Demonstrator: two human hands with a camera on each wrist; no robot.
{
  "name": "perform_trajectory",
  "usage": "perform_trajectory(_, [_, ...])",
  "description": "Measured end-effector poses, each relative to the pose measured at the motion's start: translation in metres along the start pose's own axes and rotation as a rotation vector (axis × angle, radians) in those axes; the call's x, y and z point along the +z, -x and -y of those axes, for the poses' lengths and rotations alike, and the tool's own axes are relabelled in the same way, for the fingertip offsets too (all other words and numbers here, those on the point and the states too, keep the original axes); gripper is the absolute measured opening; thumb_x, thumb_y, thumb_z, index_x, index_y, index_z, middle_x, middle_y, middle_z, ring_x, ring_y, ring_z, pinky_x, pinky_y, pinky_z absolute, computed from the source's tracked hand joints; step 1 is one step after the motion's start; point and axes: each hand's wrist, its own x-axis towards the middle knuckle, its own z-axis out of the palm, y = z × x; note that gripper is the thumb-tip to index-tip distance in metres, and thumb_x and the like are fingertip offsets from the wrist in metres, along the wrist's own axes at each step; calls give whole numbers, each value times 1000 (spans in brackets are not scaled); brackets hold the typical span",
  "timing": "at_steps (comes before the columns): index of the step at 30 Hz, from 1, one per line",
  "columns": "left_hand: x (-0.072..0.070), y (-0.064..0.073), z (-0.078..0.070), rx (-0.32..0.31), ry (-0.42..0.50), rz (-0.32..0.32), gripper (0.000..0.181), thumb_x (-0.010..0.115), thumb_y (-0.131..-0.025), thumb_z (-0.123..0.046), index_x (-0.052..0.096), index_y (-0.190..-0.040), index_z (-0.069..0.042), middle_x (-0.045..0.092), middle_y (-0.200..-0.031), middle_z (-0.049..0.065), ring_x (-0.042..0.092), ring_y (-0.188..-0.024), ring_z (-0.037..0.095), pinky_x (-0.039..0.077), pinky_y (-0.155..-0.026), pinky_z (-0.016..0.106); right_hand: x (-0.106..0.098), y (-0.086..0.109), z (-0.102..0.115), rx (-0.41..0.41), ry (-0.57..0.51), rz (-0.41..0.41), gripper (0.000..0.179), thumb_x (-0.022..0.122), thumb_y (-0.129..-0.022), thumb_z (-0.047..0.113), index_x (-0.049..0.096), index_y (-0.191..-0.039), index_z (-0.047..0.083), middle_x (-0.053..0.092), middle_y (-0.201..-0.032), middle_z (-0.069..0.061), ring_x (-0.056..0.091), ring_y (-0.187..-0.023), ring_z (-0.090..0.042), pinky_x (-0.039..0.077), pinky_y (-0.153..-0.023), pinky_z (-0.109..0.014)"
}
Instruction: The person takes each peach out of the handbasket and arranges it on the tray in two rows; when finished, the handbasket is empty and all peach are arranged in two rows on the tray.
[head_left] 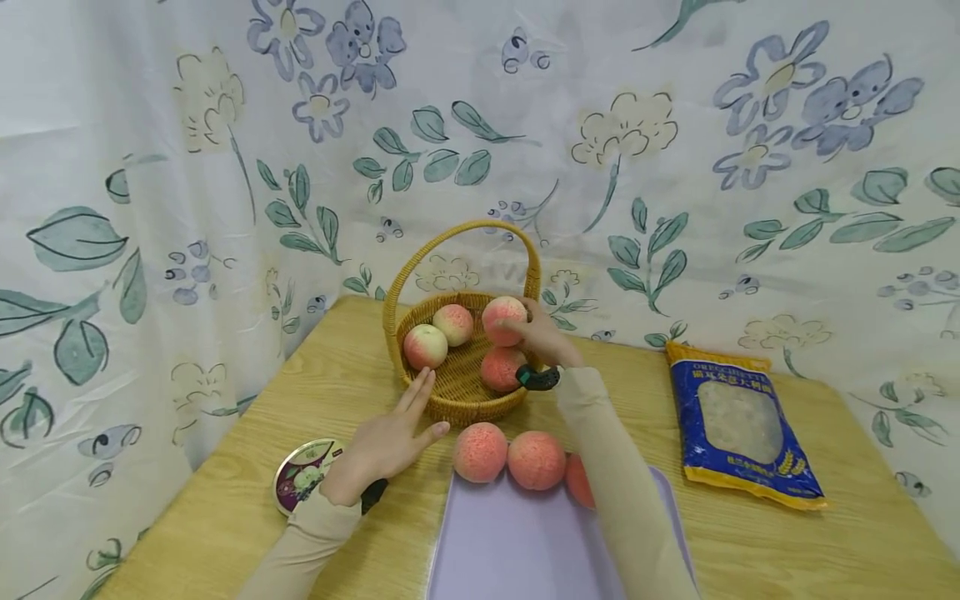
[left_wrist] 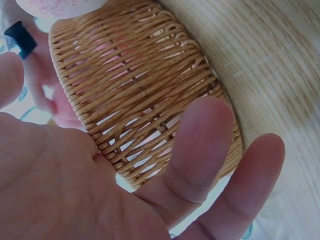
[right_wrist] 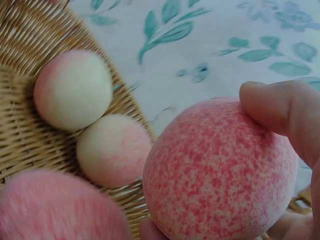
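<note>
My right hand (head_left: 546, 335) grips a pink peach (head_left: 504, 320) over the right side of a wicker basket (head_left: 468, 410). The right wrist view shows that held peach (right_wrist: 220, 170) large, with thumb and fingers around it. Inside the basket are a pale peach (head_left: 425, 347) and another peach (head_left: 453, 325) at the left, and a redder peach (head_left: 501, 369) below the held one. My left hand (head_left: 386, 442) is at the basket's front left, fingers straight; in the left wrist view its fingers (left_wrist: 202, 145) lie before the woven side (left_wrist: 135, 85). Whether they touch it I cannot tell.
A lilac tray (head_left: 525, 542) lies in front of the basket, with two peaches (head_left: 480, 452) along its far edge and a third (head_left: 580, 482) partly behind my right sleeve. A round container (head_left: 303, 475) sits by my left wrist. A blue-and-yellow pasta bag (head_left: 742, 425) lies at right.
</note>
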Motion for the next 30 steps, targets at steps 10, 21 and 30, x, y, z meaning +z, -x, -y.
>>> perform_trajectory(10, [-2, 0, 2, 9, 7, 8, 79, 41, -99, -54, 7, -157, -15, 7, -165, 5, 63, -109, 42, 47, -56, 38, -22, 30, 8, -18, -215, 84, 66, 45, -102, 18, 7, -156, 11, 17, -157, -23, 34, -139, -41, 35, -111, -55])
perform_trajectory(21, [-4, -2, 1, 14, 1, 6, 78, 40, -100, -54, 6, -157, -13, 6, -165, 8, 58, -118, 44, 46, -53, 35, -63, 84, -16, -45, -196, 86, 59, 41, -102, 21, 14, -154, 9, 27, -151, -24, 50, -120, -28, 47, -101, -51])
perform_trajectory(30, [-4, 0, -4, 21, 10, 8, 79, 41, -100, -53, 6, -157, -11, 6, -165, 11, 61, -111, 44, 45, -52, 35, -96, 152, -58, 2, -142, 48, 62, 43, -101, 23, 14, -151, 1, 32, -145, -21, 53, -112, -13, 49, -99, -45])
